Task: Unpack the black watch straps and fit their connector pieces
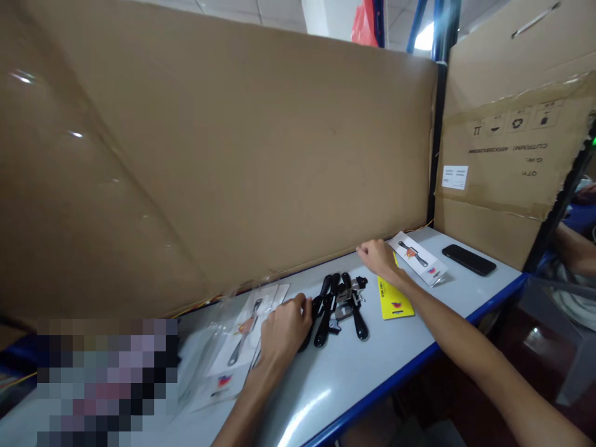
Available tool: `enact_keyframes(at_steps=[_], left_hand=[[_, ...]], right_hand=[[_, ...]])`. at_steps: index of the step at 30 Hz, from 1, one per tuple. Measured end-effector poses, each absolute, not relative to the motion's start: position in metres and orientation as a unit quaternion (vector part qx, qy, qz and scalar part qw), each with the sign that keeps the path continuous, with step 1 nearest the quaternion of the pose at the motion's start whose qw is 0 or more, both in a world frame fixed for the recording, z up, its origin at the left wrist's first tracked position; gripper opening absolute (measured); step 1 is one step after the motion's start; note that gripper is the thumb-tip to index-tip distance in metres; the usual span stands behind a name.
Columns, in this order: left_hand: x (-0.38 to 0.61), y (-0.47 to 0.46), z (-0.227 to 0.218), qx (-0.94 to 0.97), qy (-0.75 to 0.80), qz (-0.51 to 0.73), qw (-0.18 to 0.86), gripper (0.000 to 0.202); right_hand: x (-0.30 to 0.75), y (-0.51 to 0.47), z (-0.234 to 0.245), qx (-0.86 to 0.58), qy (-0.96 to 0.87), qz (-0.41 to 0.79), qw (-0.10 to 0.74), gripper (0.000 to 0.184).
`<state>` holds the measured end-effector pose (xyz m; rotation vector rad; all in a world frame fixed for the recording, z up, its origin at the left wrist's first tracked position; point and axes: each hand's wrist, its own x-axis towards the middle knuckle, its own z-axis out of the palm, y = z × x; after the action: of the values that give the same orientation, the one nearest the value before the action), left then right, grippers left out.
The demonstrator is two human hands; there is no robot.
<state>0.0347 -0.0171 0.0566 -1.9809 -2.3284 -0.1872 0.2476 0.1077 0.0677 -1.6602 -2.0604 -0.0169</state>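
My left hand (285, 329) rests on the grey table with its fingers curled at the left end of a small heap of black-handled tools (338, 305); whether it grips one is hidden. My right hand (378, 256) reaches to the far side of the table, fingers bent, touching the near end of a white printed card (418, 257) that shows a tool picture. A yellow card (393, 300) lies under my right wrist. More white cards in clear bags (246, 332) lie left of my left hand.
A black phone (468, 259) lies at the table's (321, 379) far right. A tall cardboard sheet (223, 155) stands along the back edge, and a cardboard box (516, 155) stands at the right. Another person's arm (575, 248) shows at the far right. The table's blue front edge (395, 372) runs diagonally.
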Motion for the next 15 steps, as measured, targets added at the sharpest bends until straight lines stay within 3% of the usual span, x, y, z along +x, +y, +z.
enact_keyframes(at_steps=[4,6,9,15], left_hand=[[0.037,-0.018,0.059,-0.644,-0.759,-0.092,0.028,0.039],[0.039,-0.018,0.060,-0.648,-0.755,-0.095,0.024,0.039],[0.041,-0.018,0.060,-0.652,-0.751,-0.100,0.022,0.038],[0.042,-0.018,0.058,-0.652,-0.750,-0.112,0.011,0.031]], right_hand=[[0.307,0.127,0.081,-0.725,-0.648,-0.033,0.232,0.033],[0.328,0.132,0.079,-0.756,-0.628,-0.015,0.185,0.034],[0.333,0.134,0.071,-0.752,-0.648,0.023,0.117,0.034],[0.295,0.125,0.049,-0.713,-0.697,0.047,0.060,0.046]])
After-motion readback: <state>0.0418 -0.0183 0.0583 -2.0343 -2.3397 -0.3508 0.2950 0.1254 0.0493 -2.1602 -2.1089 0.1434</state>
